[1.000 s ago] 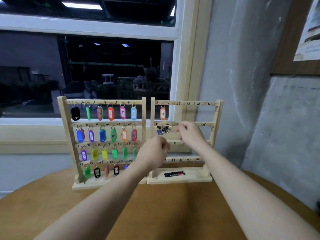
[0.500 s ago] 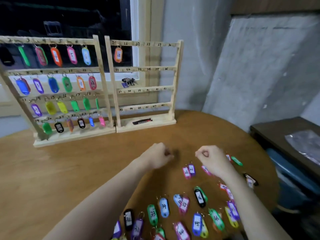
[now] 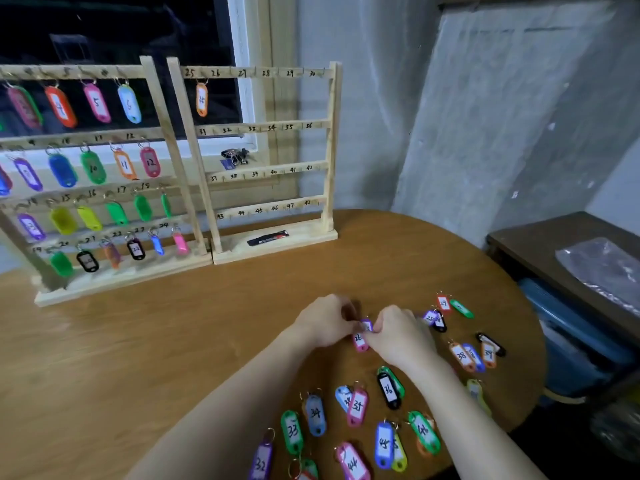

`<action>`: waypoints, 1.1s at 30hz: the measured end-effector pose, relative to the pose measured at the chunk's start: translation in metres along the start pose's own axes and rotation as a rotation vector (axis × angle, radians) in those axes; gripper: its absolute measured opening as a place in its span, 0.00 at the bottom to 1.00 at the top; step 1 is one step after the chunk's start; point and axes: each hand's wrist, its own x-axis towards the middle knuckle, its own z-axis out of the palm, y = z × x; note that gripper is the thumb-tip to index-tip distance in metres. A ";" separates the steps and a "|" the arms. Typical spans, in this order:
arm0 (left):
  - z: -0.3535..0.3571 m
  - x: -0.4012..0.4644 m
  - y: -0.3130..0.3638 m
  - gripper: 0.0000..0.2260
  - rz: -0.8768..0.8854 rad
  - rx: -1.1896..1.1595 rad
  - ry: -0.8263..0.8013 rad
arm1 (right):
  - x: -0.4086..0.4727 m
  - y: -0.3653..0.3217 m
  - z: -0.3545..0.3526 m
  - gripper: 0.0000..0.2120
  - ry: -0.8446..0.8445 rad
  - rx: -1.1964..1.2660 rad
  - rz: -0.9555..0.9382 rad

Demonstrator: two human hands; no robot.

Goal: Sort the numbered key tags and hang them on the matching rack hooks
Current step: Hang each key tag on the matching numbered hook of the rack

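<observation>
1. Wooden round table (image 3: 173, 341) in the head view carries two wooden racks at 11 to 12 o'clock: the left rack (image 3: 166, 140) hung full of coloured tags, the right rack (image 3: 330, 150) bearing only an orange tag (image 3: 202, 99) under hook 25.
2. Both hands meet at centre. The left hand (image 3: 325, 322) and right hand (image 3: 398, 337) have fingers curled, pinching at a purple tag (image 3: 367, 325) and a pink tag marked 26 (image 3: 359, 341) lying between them on the table; which hand holds which tag I cannot tell.
3. Loose numbered tags (image 3: 346, 420) lie scattered from 3 to 6 o'clock of the hands, including a black 36 (image 3: 388, 389) and a green 33 (image 3: 292, 431).
4. A black marker (image 3: 267, 238) lies on the right rack's base.
</observation>
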 end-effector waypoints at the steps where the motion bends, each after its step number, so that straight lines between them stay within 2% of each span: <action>1: 0.000 0.000 0.001 0.07 -0.004 0.003 0.010 | 0.003 -0.001 0.001 0.16 -0.008 -0.010 0.005; 6: 0.003 -0.001 -0.001 0.05 -0.021 0.010 0.058 | 0.009 0.001 0.002 0.17 -0.027 0.002 0.011; 12: -0.005 -0.008 -0.009 0.06 -0.012 -0.004 0.067 | 0.014 -0.001 0.001 0.18 0.033 -0.034 0.016; 18: -0.012 -0.019 -0.013 0.09 0.032 -0.012 0.049 | 0.017 -0.011 0.003 0.13 0.030 -0.042 0.036; 26: -0.005 -0.025 -0.017 0.03 0.079 0.002 0.068 | 0.018 -0.004 -0.001 0.10 0.000 -0.015 0.016; 29: -0.011 -0.027 -0.020 0.03 0.097 -0.040 0.059 | 0.016 0.003 -0.002 0.06 0.006 0.086 -0.033; 33: -0.029 -0.032 -0.026 0.08 0.103 -0.067 0.106 | 0.019 0.004 -0.008 0.04 -0.050 0.400 -0.118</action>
